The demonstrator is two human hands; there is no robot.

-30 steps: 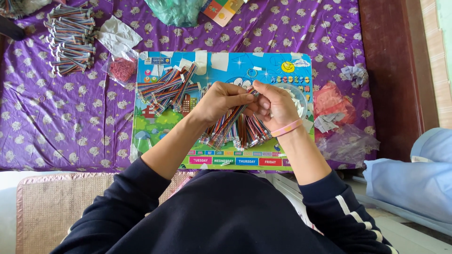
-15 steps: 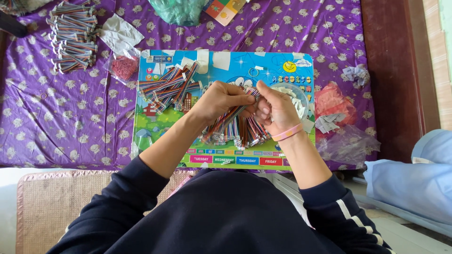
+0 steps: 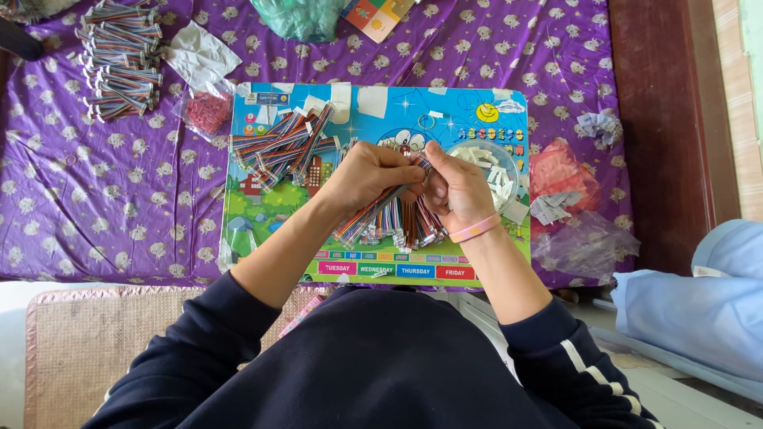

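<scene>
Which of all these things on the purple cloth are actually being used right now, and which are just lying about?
In use:
left hand and right hand, both on the bundle of multicoloured striped sticks
colourful picture board beneath them
loose striped sticks on it
clear round tub of white pieces

Lying about:
stacked finished stick bundles
small bag of red bits
green plastic bag
crumpled paper

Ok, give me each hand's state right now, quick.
Left hand: closed on a bundle of multicoloured ribbon cables.
Right hand: fingers pinched at the top end of the same bundle; what exactly it grips cannot be told.
</scene>
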